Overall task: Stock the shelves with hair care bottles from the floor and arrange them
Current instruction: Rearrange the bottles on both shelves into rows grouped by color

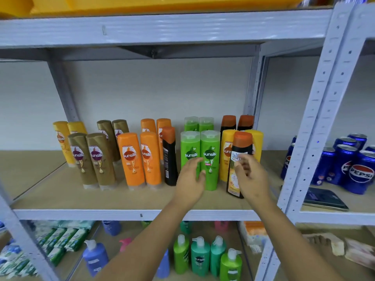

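Right hand (251, 175) hangs with loosely curled, blurred fingers in front of the black bottle with an orange cap (239, 159); whether it grips or only touches the label I cannot tell. That bottle stands near the shelf's (81, 199) front edge, ahead of two yellow bottles (226, 155). Left hand (189, 179) is spread open, fingertips against the front pair of green bottles (210, 157). Leftward stand another black bottle (169, 159), orange bottles (132, 159) and gold ones (97, 159). Pepsi cans (361, 171) fill the neighbouring bay.
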